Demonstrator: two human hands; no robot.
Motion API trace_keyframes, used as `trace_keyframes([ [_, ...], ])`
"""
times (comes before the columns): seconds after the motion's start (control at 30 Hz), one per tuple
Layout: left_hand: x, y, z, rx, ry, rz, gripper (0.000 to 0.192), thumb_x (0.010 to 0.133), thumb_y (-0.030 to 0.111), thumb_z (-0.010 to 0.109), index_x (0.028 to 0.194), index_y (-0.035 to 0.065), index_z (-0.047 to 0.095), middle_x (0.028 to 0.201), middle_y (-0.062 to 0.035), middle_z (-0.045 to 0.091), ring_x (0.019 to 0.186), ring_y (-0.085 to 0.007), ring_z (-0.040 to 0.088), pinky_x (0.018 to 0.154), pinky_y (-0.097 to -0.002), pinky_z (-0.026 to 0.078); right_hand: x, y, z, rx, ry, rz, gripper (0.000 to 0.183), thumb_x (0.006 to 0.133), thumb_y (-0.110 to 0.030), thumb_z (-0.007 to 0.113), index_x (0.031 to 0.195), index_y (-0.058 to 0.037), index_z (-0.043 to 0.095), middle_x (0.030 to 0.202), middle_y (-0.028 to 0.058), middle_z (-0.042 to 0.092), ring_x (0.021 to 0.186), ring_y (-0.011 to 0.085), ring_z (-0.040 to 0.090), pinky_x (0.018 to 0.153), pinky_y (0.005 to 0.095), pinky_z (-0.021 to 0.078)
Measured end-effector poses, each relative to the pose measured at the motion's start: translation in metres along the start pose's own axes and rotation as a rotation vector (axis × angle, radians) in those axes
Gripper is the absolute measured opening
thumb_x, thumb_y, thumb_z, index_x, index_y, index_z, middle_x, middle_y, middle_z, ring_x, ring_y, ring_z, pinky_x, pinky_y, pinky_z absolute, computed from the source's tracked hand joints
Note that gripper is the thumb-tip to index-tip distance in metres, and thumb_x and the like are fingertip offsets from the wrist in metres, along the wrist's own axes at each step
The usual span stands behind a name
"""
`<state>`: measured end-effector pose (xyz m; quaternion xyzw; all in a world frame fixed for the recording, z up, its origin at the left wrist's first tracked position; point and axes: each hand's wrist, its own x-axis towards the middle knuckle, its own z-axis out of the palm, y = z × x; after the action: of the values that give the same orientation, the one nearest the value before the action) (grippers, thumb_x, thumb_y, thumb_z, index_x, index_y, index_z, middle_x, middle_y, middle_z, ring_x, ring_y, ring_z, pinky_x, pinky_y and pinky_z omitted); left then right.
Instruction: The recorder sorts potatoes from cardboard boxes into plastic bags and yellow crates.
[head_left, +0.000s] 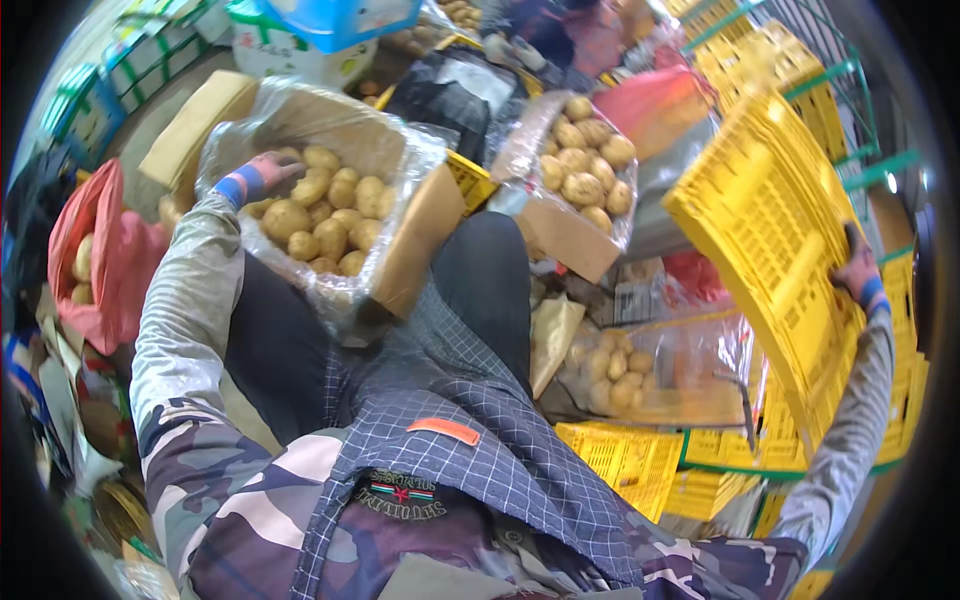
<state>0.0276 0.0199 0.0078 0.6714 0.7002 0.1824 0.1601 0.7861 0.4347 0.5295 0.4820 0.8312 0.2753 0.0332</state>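
My left hand (271, 171) is at the left side of a cardboard box (424, 240) lined with clear plastic film (330, 289). Its spread fingers rest at the edge of the potatoes (330, 217) heaped inside, with no potato visibly gripped. The box stands between my knees, its flaps folded outward. Far to the right, my right hand (859, 266) grips a yellow plastic crate (780, 247). That crate is tilted up on its side, and its slotted surface faces me. Part of my grip is hidden behind it.
A second box of potatoes (585, 169) stands beyond my right knee. Bagged potatoes (619, 367) lie below it, near more yellow crates (626, 457). A pink sack (109, 255) is on my left. Another person's gloved hands (517, 52) show ahead, past a black bag (457, 97).
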Motion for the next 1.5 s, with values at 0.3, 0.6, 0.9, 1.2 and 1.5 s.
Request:
trace_keyframes([
  [0.3,-0.128,0.041,-0.036,-0.058,0.776,-0.832,0.043,0.091,0.041,0.055,0.108,0.0018,0.065,0.106,-0.0181,0.067,0.103,-0.0332,0.062,0.090,-0.0382,0.047,0.181,-0.505,-0.045,0.199,0.047,-0.807,0.098,0.061,-0.032,0.080,0.140,0.0053,0.037,0.139,0.0263,0.044,0.131,0.0342,0.043,0.111,0.0362,0.0329],
  [0.6,-0.195,0.115,-0.075,0.344,1.333,-0.582,0.017,0.088,0.004,0.060,0.104,0.0027,0.065,0.101,-0.0119,0.067,0.097,-0.0275,0.064,0.085,-0.0355,0.049,0.123,-0.836,-0.040,0.246,-0.179,-1.367,0.084,0.061,-0.033,0.079,0.128,0.0062,0.046,0.120,0.0270,0.059,0.113,0.0341,0.058,0.094,0.0376,0.0483],
  [0.9,-0.077,0.084,-0.072,0.247,0.625,-0.479,0.036,0.085,0.025,0.064,0.115,0.0057,0.060,0.121,-0.0179,0.058,0.110,-0.0368,0.055,0.096,-0.0434,0.043,0.117,-0.907,-0.023,0.498,-0.148,-1.480,0.068,0.078,-0.041,0.070,0.131,-0.0055,0.047,0.126,0.0210,0.058,0.117,0.0363,0.055,0.097,0.0410,0.0456],
  [1.2,-0.018,0.072,-0.115,0.216,0.117,-0.652,0.041,0.094,0.041,0.045,0.113,0.0089,0.061,0.114,-0.0172,0.062,0.105,-0.0359,0.058,0.091,-0.0438,0.045,0.216,-0.899,-0.085,0.241,0.408,-0.849,0.035,0.089,-0.022,0.056,0.120,-0.0059,0.059,0.102,0.0171,0.069,0.080,0.0329,0.068,0.061,0.0500,0.0537],
  [1.5,-0.023,0.068,-0.127,-0.349,-0.786,-0.694,0.057,0.091,0.045,0.056,0.133,0.0074,0.053,0.124,-0.0190,0.059,0.117,-0.0314,0.056,0.101,-0.0436,0.042,0.172,-0.890,-0.003,0.556,0.406,-1.040,0.076,0.079,-0.025,0.064,0.146,-0.0117,0.032,0.153,0.0217,0.024,0.133,0.0370,0.039,0.106,0.0487,0.0357],
])
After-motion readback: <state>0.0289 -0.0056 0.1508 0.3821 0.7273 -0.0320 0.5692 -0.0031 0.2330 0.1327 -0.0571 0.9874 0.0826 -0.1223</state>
